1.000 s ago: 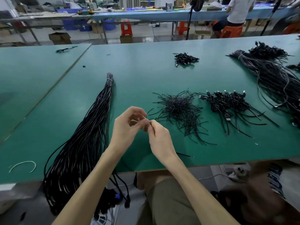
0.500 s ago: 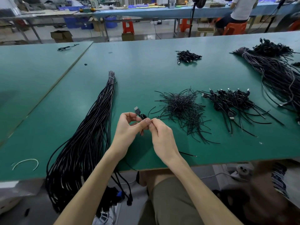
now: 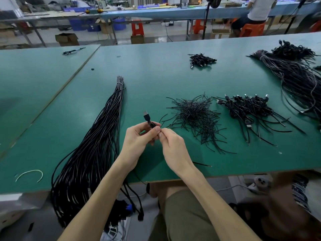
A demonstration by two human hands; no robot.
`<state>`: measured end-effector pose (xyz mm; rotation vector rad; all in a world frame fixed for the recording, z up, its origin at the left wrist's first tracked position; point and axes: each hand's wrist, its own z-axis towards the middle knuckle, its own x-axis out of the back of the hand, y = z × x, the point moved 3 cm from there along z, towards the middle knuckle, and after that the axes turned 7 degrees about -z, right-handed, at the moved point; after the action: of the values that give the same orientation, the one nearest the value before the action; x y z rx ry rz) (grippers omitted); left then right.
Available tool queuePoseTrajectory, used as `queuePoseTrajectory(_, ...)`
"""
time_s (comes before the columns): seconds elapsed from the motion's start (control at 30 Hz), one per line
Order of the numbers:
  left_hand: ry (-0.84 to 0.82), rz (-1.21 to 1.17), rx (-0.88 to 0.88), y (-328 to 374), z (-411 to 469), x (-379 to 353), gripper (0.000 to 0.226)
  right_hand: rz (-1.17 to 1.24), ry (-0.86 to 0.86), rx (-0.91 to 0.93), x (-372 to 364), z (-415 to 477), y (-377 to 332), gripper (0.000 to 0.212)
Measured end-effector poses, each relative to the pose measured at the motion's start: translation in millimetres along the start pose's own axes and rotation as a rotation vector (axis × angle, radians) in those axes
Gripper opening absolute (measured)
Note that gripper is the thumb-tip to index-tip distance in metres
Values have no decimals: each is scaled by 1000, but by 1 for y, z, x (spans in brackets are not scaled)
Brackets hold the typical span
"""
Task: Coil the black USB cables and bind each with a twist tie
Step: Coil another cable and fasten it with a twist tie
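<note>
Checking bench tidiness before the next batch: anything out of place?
Minor things. The long cable bundle hangs over the table's front edge, ends dangling toward the floor. One stray tie lies alone near that edge, apart from the tie pile. A white curved wire lies front-left.

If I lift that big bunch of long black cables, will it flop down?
Probably floppy: the cable bundle already droops over the table edge. It is likely heavy, being many strands. The band near its far end should keep it together there.

Green table (image 3: 156, 75); white curved strip (image 3: 30, 171) near front-left edge; orange stool (image 3: 137, 28) (far aisle), cardboard box (image 3: 66, 39) beyond.
</note>
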<state>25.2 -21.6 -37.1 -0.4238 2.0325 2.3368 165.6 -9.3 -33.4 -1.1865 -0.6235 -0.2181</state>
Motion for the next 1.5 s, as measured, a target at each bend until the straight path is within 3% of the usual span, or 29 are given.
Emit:
queuePoseTrajectory(0.23, -3, -45, 6, 2, 0, -1, 15, 185, -23, -58, 3, -1, -2, 39)
queuePoseTrajectory(0.6, -85, 124, -117, 9, -7, -8, 18, 429, 53, -128, 3, 3, 5, 34)
queuePoseTrajectory(1.07, -197, 129, 5, 16, -9, -11, 49, 490, 121, -170, 10, 2, 8, 40)
queuePoseTrajectory(1.33, -234, 203, 6, 18, -13, -14, 40, 560, 62, -145, 9, 1, 11, 32)
queuePoseTrajectory(1.5, -225, 332, -94, 18, -11, -15, 39, 576, 50, -157, 9, 2, 10, 32)
